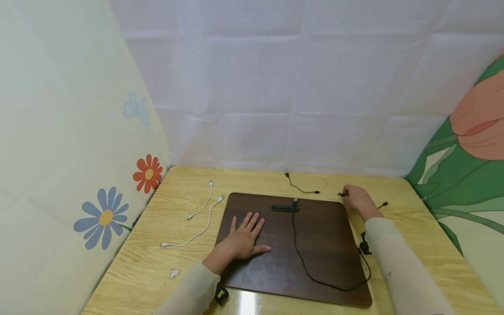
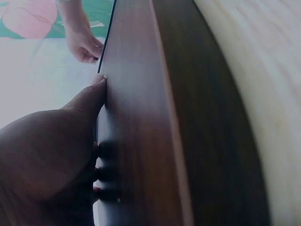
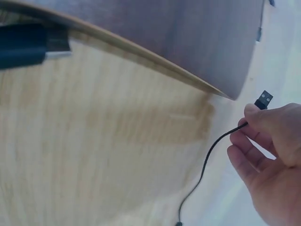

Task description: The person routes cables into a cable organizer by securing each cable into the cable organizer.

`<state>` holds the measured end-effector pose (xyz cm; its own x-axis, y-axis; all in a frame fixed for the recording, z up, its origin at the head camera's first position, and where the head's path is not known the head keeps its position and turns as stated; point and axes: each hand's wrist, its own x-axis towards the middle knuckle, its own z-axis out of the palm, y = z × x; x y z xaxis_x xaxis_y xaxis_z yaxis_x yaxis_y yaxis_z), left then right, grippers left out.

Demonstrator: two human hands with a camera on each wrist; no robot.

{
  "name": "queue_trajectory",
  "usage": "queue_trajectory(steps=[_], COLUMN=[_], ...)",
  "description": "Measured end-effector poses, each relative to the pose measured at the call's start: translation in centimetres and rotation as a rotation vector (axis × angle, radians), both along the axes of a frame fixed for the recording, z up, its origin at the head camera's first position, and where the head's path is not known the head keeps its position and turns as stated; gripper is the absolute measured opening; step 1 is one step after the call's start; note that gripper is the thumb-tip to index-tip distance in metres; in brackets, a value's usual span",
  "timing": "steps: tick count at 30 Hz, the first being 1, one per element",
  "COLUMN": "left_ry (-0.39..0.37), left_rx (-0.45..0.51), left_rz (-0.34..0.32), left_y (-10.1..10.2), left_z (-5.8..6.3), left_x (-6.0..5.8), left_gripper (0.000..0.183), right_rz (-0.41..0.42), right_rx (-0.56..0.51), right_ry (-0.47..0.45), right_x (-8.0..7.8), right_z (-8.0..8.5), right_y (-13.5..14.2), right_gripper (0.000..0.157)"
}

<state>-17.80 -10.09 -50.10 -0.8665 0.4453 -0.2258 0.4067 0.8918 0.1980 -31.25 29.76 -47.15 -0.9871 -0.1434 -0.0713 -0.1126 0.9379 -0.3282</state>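
My left hand (image 1: 241, 241) rests flat with fingers spread on the left part of a dark brown board (image 1: 323, 253). In the left wrist view, its thumb and fingertips touch the board's surface. Beyond the board's back right corner, my right hand (image 1: 356, 200) pinches a black USB cable (image 3: 205, 165) just behind its plug (image 3: 265, 99), between thumb and finger. The cable's other end (image 1: 383, 204) lies on the table to the right. On the board sits a black USB hub (image 1: 284, 208), with a longer black cable (image 1: 301, 258) beside it; whether that is plugged in, I cannot tell.
Two white cables (image 1: 202, 229) lie left of the board, with a small white piece (image 1: 174, 273) nearer the front. Behind the board is a short black cable (image 1: 299, 187). A blurred dark plug (image 3: 28, 44) appears under the board's edge. White cloth (image 1: 244, 87) hangs behind the table.
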Motion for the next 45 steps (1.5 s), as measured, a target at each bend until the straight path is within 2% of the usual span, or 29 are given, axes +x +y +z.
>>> queue_trajectory(steps=[9, 16, 26, 36, 45], left_ry=[0.008, 0.011, 0.018, 0.013, 0.023], left_rx=[0.011, 0.005, 0.022, 0.019, 0.028], left_rz=[0.000, 0.005, 0.005, 0.003, -0.002], left_y=[0.0, 0.1, -0.1, -0.2, -0.1], left_z=[0.1, -0.1, -0.1, -0.2, -0.1], left_x=[0.1, 0.1, 0.0, 0.1, 0.2], left_gripper=[0.089, 0.089, 0.090, 0.090, 0.089], right_rz=[0.019, -0.014, -0.049, 0.008, 0.028], right_rx=[-0.064, -0.145, -0.228, -0.258, -0.302], right_ry=[0.108, 0.096, 0.124, 0.212, 0.250], right_x=[-0.2, 0.1, 0.5, 1.5, 2.2], right_z=[2.1, 3.9, 5.9, 7.8, 9.5], right_y=[-0.3, -0.8, -1.7, -3.1, -4.6], right_gripper=[0.020, 0.031, 0.035, 0.036, 0.034])
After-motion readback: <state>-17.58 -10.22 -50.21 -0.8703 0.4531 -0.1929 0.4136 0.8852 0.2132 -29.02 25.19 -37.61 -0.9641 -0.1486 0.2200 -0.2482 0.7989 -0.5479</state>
